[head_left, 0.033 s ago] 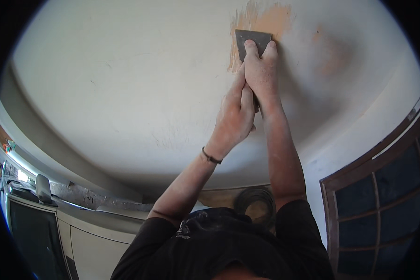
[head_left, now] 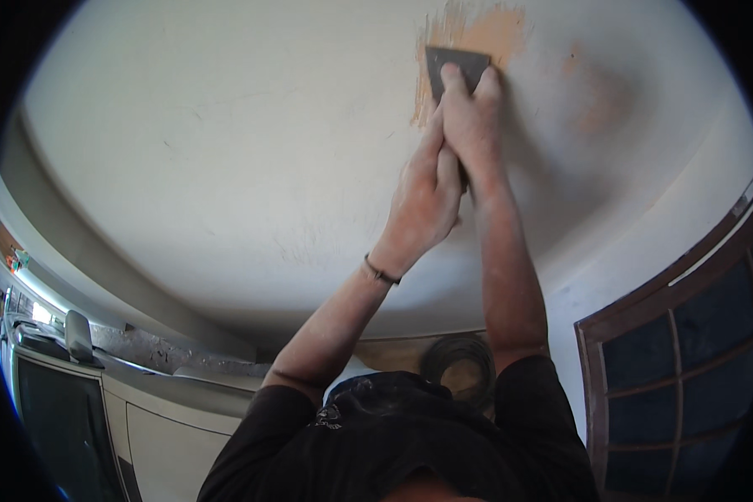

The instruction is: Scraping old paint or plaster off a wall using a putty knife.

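Observation:
A scraper (head_left: 458,65) with a wide dark blade lies against a broad pale painted surface (head_left: 226,109). My right hand (head_left: 472,121) is closed round it just below the blade, with two fingertips pressed on the blade's face. Lower down, my left hand (head_left: 422,197), with a dark band on its wrist, is wrapped round the handle, most of which the hands hide. Around the blade's edge shows a scraped orange patch (head_left: 495,35) with ragged streaks. Both hands look dusty.
A smaller orange-tinged patch (head_left: 596,105) marks the surface further right. At the lower right is a brown-framed paned door (head_left: 644,360). A pale cabinet (head_left: 171,435) with a dark panel stands lower left. A dark coil (head_left: 456,368) lies behind my shoulder.
Both hands and the scraper have shifted slightly up and to the right along the surface. The grip is the same.

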`<state>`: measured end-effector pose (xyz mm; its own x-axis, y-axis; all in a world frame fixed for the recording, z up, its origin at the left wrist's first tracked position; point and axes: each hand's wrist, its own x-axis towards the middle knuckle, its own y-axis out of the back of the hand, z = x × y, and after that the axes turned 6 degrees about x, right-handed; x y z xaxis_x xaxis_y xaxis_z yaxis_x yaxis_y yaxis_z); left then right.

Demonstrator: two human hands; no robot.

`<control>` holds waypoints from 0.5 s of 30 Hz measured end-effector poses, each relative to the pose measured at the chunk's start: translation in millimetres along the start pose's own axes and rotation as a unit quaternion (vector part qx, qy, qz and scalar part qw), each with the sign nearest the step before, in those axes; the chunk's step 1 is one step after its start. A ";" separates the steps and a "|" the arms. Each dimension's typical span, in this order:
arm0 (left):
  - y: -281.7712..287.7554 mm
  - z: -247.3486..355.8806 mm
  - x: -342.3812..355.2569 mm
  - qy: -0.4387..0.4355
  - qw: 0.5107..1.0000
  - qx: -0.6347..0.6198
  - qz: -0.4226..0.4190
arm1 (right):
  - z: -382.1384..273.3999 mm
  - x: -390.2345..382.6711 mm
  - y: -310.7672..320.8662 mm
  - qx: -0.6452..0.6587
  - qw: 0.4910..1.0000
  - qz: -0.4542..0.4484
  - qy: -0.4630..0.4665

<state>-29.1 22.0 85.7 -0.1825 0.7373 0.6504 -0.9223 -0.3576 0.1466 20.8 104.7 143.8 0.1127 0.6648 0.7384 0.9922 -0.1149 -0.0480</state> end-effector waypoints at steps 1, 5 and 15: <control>0.3 -6.7 6.3 -0.004 1.000 0.001 0.001 | 1.8 16.1 0.4 0.077 0.997 -0.016 -0.001; 20.3 20.5 31.2 0.057 0.992 -0.098 -0.052 | -37.7 32.6 4.1 0.157 0.983 -0.043 -0.083; 72.4 13.8 53.0 -0.273 0.780 0.542 0.153 | -2.4 -65.0 57.3 0.279 0.932 0.037 -0.230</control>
<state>-100.8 27.2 141.1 0.1071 0.2741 0.9557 0.0213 -0.9616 0.2735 70.2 53.1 94.7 0.0643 0.9311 0.3591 0.8393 0.1442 -0.5242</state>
